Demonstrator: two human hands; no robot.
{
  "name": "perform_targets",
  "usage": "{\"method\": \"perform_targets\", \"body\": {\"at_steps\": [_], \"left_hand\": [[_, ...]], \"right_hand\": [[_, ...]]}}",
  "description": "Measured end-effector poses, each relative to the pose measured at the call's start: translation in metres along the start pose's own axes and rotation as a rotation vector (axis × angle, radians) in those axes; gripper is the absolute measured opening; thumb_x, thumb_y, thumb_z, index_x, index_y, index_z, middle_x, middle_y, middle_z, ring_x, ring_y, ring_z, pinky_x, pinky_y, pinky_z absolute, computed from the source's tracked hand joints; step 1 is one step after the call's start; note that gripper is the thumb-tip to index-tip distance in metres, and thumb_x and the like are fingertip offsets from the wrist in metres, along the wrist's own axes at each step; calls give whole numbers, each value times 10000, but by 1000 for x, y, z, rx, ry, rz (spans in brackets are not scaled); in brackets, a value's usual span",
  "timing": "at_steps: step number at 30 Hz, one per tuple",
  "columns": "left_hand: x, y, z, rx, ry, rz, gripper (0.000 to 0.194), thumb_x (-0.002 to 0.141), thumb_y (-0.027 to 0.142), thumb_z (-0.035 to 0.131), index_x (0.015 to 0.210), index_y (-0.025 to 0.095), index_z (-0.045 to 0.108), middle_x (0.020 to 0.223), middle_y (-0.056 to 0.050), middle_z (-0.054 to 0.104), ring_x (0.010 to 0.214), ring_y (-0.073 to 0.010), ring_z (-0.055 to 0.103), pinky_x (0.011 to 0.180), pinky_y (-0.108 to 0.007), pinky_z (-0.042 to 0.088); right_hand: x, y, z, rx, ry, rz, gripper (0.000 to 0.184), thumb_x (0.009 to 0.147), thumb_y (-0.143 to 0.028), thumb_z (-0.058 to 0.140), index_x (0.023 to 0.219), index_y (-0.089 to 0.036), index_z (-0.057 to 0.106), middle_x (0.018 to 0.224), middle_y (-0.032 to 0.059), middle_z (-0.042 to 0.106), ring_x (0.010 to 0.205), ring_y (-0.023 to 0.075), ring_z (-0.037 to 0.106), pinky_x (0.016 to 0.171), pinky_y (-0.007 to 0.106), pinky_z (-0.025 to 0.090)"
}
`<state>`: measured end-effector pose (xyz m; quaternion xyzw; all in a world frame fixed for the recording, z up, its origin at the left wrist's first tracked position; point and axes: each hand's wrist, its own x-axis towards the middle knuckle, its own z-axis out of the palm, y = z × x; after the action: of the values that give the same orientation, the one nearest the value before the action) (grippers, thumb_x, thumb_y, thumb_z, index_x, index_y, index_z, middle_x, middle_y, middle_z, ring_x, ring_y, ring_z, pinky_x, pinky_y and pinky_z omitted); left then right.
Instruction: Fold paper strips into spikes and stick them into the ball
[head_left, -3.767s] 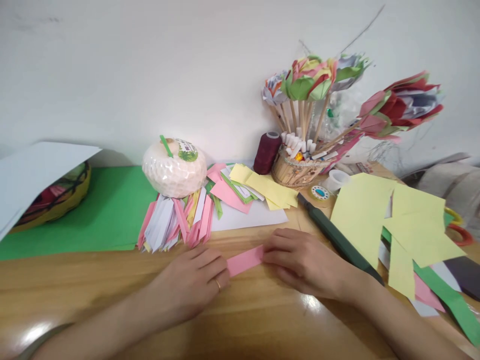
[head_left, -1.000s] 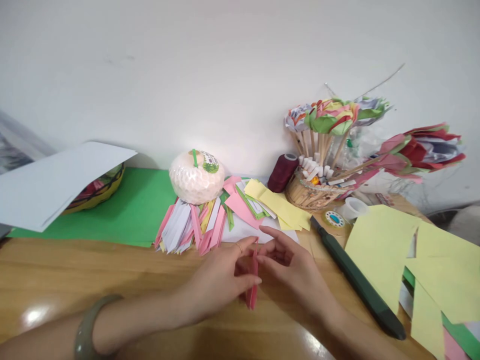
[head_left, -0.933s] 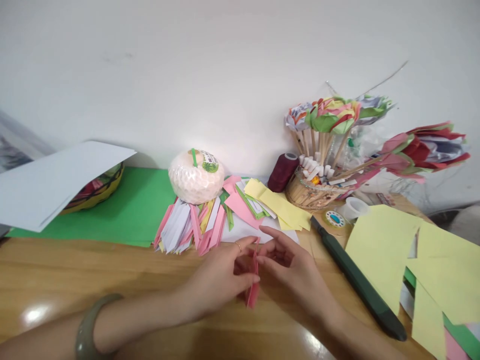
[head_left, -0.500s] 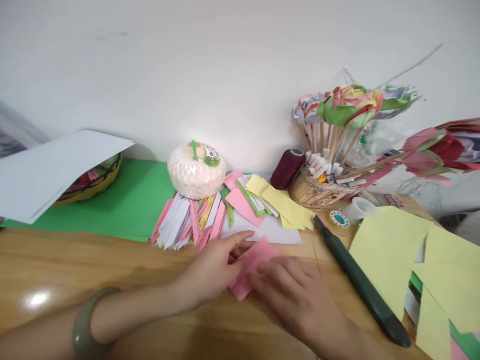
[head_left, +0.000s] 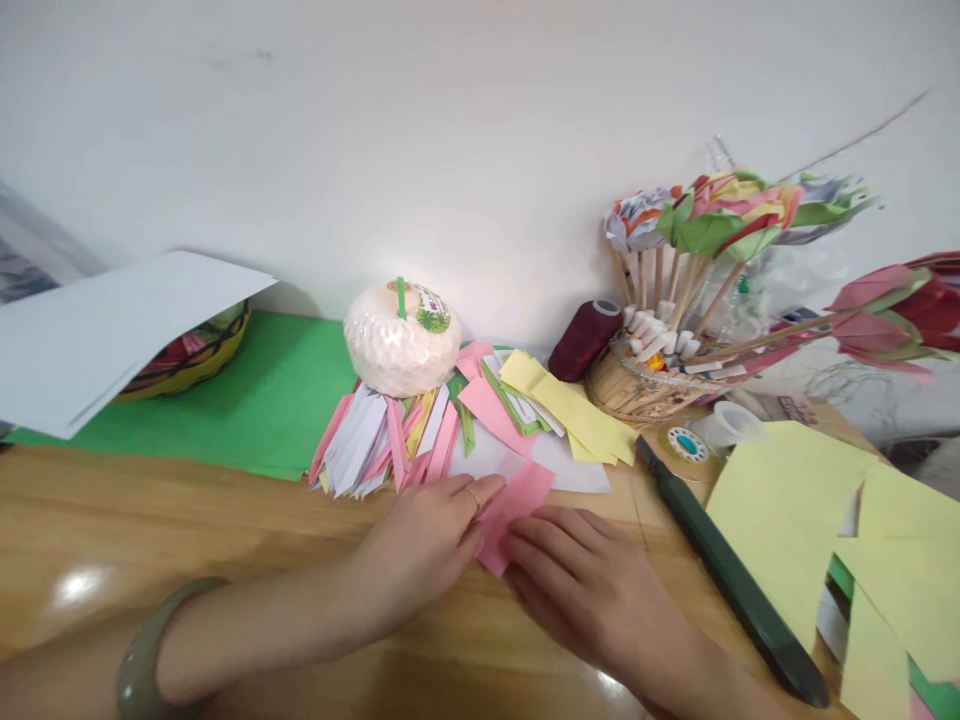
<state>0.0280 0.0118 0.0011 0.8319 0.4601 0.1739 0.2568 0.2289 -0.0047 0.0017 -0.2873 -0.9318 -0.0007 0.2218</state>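
A small pink paper piece [head_left: 517, 508] is between my two hands, just above the wooden table. My left hand [head_left: 427, 530] grips its left edge, with a ring on one finger and a bangle on the wrist. From the right, my right hand [head_left: 581, 575] has its fingers bent over the lower part of the paper, hiding that side. Behind my hands lies a pile of folded paper strips [head_left: 360, 440] in white, pink and yellow. Beside that pile are pink paper pieces [head_left: 495, 415] and yellow paper pieces [head_left: 574, 405].
A wrapped white coconut [head_left: 401, 340] stands behind the strips on green paper [head_left: 292, 400]. To the right are a maroon thread spool [head_left: 585, 340], a basket [head_left: 630, 385] of paper flowers, a dark green cutter-like tool [head_left: 727, 570] and yellow sheets [head_left: 780, 510]. White sheets [head_left: 112, 340] cover a basket on the left.
The pink paper now looks narrower and has shifted slightly up and right. My left thumb and fingers have closed in on it, and my right fingers lie further along it.
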Motion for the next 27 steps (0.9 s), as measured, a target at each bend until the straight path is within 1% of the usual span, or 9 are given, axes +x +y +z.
{"method": "perform_targets", "body": {"at_steps": [5, 8, 10, 12, 13, 15, 17, 20, 27], "left_hand": [[2, 7, -6, -55, -31, -7, 291, 887, 136, 466, 1154, 210, 554, 987, -32, 654, 889, -179, 623, 786, -314, 510], [-3, 6, -8, 82, -29, -11, 201, 868, 137, 470, 1029, 190, 577, 971, -26, 623, 818, -160, 610, 706, -269, 498], [-10, 3, -6, 265, 17, 66, 128, 868, 137, 464, 908, 174, 580, 909, -16, 605, 726, -144, 590, 624, -243, 472], [-19, -2, -3, 425, 144, 246, 148, 892, 124, 441, 901, 183, 577, 792, 11, 592, 660, -136, 563, 551, -222, 427], [-23, -4, -1, 446, 164, 313, 173, 899, 116, 434, 955, 198, 576, 768, 22, 590, 679, -146, 562, 551, -226, 419], [-29, -7, 1, 500, 217, 446, 190, 915, 105, 407, 958, 174, 578, 720, 16, 583, 656, -155, 542, 548, -245, 410], [-32, -8, 3, 535, 250, 513, 225, 923, 89, 363, 928, 138, 583, 696, -1, 576, 626, -164, 519, 533, -267, 397], [-34, -7, 4, 540, 255, 513, 272, 912, 56, 323, 913, 123, 586, 693, -18, 570, 609, -174, 499, 510, -284, 379], [-35, -9, 5, 525, 217, 515, 236, 864, 51, 375, 848, 138, 594, 702, -37, 575, 602, -185, 493, 508, -301, 407]], "right_hand": [[2, -4, 2, 82, -8, -10, 151, 915, -136, 486, 852, -158, 621, 795, 38, 654, 731, 165, 557, 628, 300, 453], [2, -5, 5, 175, -13, 84, 132, 897, -129, 514, 831, -171, 621, 807, 34, 642, 736, 158, 541, 628, 285, 445], [4, -6, 6, 266, -27, 166, 112, 891, -145, 530, 841, -177, 625, 822, 39, 634, 769, 162, 548, 651, 285, 453], [5, -6, 6, 354, -31, 230, 103, 892, -161, 533, 855, -181, 628, 836, 43, 629, 796, 166, 554, 682, 293, 460], [6, -7, 6, 386, -28, 255, 104, 892, -161, 532, 856, -182, 627, 838, 43, 628, 799, 167, 555, 691, 297, 462], [8, -8, 7, 425, -25, 300, 120, 891, -152, 524, 828, -182, 622, 832, 42, 624, 787, 164, 556, 688, 296, 463], [8, -9, 8, 441, -26, 348, 138, 889, -146, 515, 804, -181, 618, 819, 43, 617, 771, 163, 557, 671, 291, 464], [9, -11, 10, 441, -24, 407, 145, 887, -148, 505, 810, -180, 623, 803, 47, 605, 752, 164, 559, 657, 288, 470], [12, -12, 14, 420, -2, 450, 181, 886, -143, 476, 770, -179, 610, 756, 43, 579, 694, 153, 561, 623, 265, 479]]}}
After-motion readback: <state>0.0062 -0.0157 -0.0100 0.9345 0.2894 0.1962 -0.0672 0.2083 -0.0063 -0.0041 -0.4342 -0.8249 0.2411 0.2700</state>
